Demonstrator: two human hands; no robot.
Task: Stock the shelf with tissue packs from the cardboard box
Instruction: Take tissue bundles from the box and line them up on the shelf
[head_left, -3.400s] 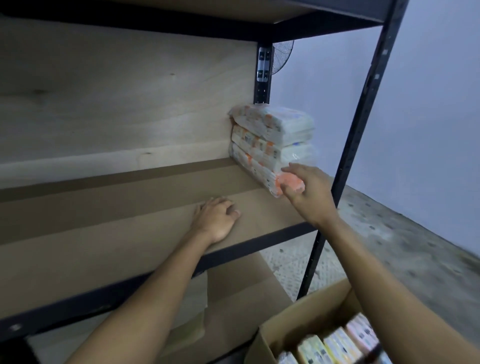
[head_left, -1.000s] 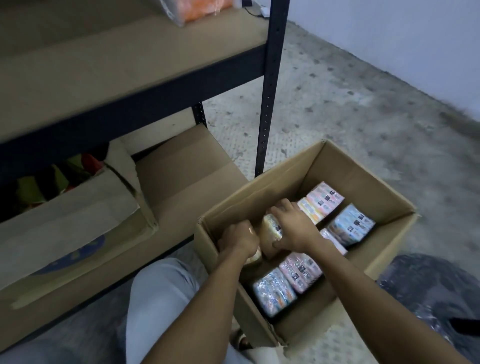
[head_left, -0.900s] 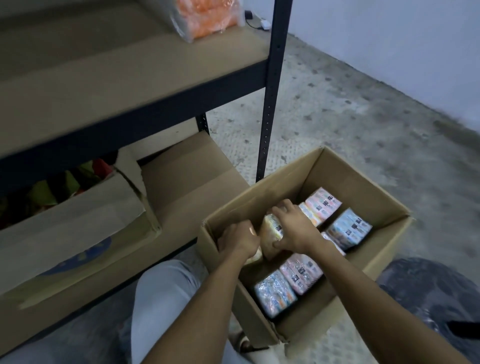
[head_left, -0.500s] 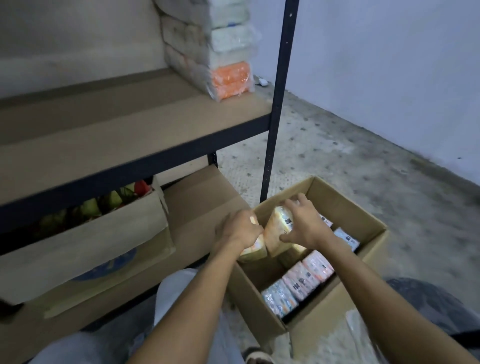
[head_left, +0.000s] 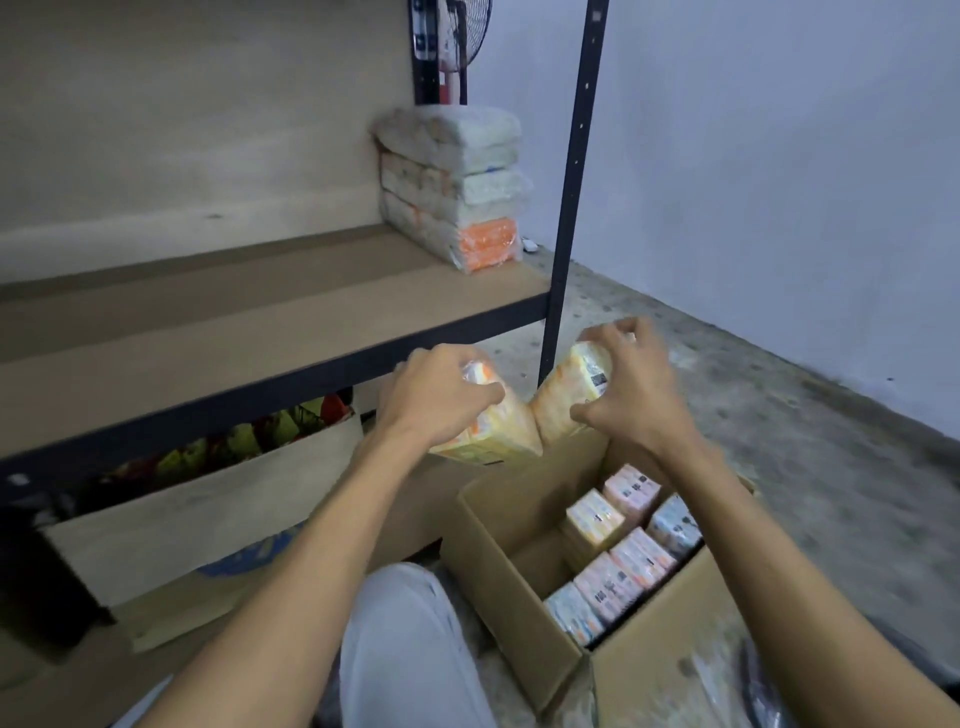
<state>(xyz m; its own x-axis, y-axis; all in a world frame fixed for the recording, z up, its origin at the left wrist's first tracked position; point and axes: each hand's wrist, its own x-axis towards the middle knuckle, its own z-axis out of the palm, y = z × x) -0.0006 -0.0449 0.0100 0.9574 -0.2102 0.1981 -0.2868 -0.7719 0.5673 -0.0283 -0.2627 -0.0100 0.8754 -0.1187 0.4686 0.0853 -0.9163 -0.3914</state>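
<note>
Left hand (head_left: 439, 397) closed over the top of a yellow-orange pack (head_left: 488, 431), fingers curled round its upper end. Pack tilted, lower end pointing down and right.

Right hand (head_left: 631, 387) gripping a second pack (head_left: 571, 392), pale yellow with a barcode label facing the camera; thumb on the near side, fingers over the far end. This one leans the other way, so the two packs meet at their lower ends in a V.

Both packs held in the air above the far-left corner of the box (head_left: 514, 618), clear of its rim, just below and in front of the shelf (head_left: 249, 332) edge.

Box sits open on the floor (head_left: 779, 415), to the right of the person's knee (head_left: 405, 639). Inside, more packs stand on end in rows along the right half: pink, yellow, blue wrappers, barcodes up. Left part of the box shows bare cardboard.

Shelf board mostly bare. At its back right corner, against the rear post, a stack (head_left: 457, 192) of three wrapped bundles, the lowest with an orange end facing out.

Front post (head_left: 571, 171) runs down just behind the held packs.

Under the shelf, another carton (head_left: 208, 509) with red and yellow-green contents, too dim to tell. Fan (head_left: 462, 31) partly visible behind the rack.
</note>
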